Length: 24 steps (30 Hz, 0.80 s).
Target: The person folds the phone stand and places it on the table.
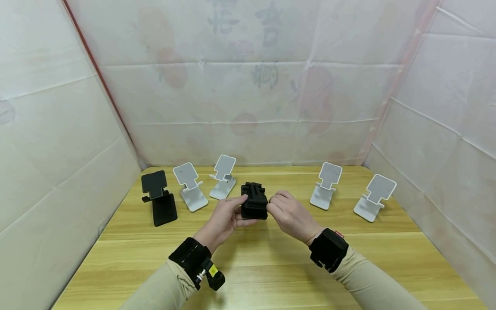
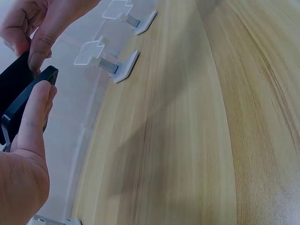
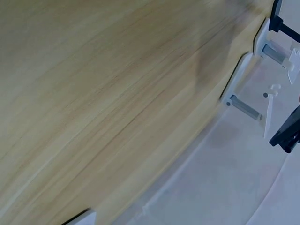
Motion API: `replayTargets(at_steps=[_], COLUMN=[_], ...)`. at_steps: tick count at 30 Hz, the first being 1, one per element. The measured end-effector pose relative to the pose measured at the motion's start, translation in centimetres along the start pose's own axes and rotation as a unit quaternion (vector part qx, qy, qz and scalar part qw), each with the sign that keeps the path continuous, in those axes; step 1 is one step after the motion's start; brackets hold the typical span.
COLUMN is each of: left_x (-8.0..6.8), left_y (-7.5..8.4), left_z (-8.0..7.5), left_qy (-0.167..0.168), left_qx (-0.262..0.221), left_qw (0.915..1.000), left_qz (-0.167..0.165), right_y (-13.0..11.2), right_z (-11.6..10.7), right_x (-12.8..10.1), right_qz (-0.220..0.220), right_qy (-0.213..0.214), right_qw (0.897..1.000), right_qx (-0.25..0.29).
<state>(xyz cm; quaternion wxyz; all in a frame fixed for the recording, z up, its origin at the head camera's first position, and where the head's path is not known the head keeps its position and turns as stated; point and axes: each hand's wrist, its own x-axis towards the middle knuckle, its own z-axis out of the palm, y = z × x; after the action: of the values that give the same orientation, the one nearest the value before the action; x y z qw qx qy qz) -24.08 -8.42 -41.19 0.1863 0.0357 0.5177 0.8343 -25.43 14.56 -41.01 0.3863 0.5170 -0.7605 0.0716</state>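
A black phone stand (image 1: pixel 253 206), folded compact, is held up over the middle of the table. My left hand (image 1: pixel 222 219) grips it from the left, thumb on its near side and fingers beneath. From the right, my right hand (image 1: pixel 292 215) pinches its edge with thumb and curled fingers. In the left wrist view, the right thumb and fingers (image 2: pixel 40 42) hold one black plate, which stands at an angle to the part in the left hand (image 2: pixel 28 154). Only a corner of the black stand (image 3: pixel 287 133) shows at the right edge of the right wrist view, with the right hand hidden.
An unfolded black phone stand (image 1: pixel 164 210) stands at the left of the wooden table (image 1: pixel 255 271). Beside it are two white stands (image 1: pixel 193 199) (image 1: pixel 223 188). Two more white stands (image 1: pixel 321 197) (image 1: pixel 368 209) are at the right. Pale cloth walls (image 1: pixel 252 99) enclose the back and sides.
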Motion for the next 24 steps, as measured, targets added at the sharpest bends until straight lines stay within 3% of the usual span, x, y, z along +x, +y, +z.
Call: replayTargets(at_steps=[5, 9, 13, 16, 18, 20, 24], left_x=[0.0, 0.0, 0.0, 0.0, -0.1, -0.2, -0.2], left_y=[0.0, 0.0, 0.0, 0.0, -0.1, -0.1, -0.2], left_z=[-0.1, -0.2, -0.3, -0.2, -0.1, -0.1, 0.0], left_qy=[-0.002, 0.002, -0.001, -0.007, -0.011, -0.012, -0.008], left_qx=[0.002, 0.003, 0.001, 0.001, 0.004, 0.004, 0.002], left_qw=[1.0000, 1.0000, 1.0000, 1.0000, 0.9999, 0.9999, 0.9999], left_qz=[-0.002, -0.003, 0.000, 0.003, 0.006, 0.006, 0.008], right_y=[0.0, 0.2, 0.0, -0.4, -0.7, -0.9, -1.1], right_z=[-0.2, -0.3, -0.4, -0.5, -0.6, -0.7, -0.9], right_x=[0.0, -0.1, -0.3, -0.3, -0.3, -0.2, 0.0], right_qz=[-0.010, 0.005, 0.075, 0.156, 0.225, 0.298, 0.422], right_qy=[-0.007, 0.003, 0.019, 0.025, 0.015, -0.007, -0.051], right_qw=[1.000, 0.999, 0.991, 0.973, 0.950, 0.914, 0.816], right_qx=[-0.001, 0.034, 0.110, 0.170, 0.216, 0.274, 0.392])
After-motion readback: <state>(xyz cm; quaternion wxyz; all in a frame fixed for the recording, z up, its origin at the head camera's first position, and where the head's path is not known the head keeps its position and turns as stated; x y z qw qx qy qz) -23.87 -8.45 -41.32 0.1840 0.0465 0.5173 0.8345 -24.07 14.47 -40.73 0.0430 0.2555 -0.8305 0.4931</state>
